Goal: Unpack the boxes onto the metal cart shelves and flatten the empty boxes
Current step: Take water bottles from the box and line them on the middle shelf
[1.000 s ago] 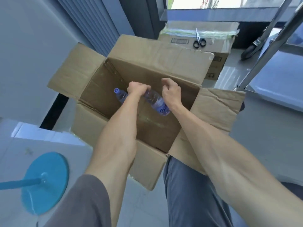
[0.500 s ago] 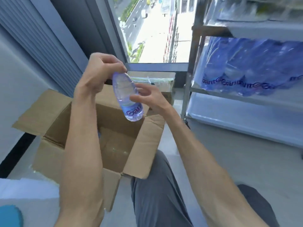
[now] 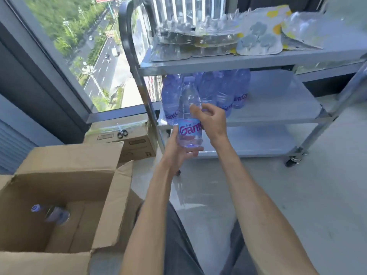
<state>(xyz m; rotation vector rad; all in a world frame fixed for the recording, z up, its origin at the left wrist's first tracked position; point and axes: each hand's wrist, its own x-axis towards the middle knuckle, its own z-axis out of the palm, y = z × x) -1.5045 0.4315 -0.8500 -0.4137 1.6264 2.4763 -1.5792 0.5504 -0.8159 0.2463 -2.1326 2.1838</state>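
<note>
A room high up in a tall building, likely an office or storeroom rather than a home. A floor-to-ceiling window (image 3: 83,56) looks far down on a road with cars and trees. A wheeled stainless-steel cart (image 3: 268,108) holds water bottles (image 3: 224,92) and blister-packed hooks (image 3: 256,39). Cardboard boxes, one open (image 3: 65,187) and one taped (image 3: 127,137), sit on a pale polished floor (image 3: 288,195).

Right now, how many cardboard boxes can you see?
2. An open box sits at lower left with a bottle inside. A taped box sits behind it by the window, scissors on top.
</note>
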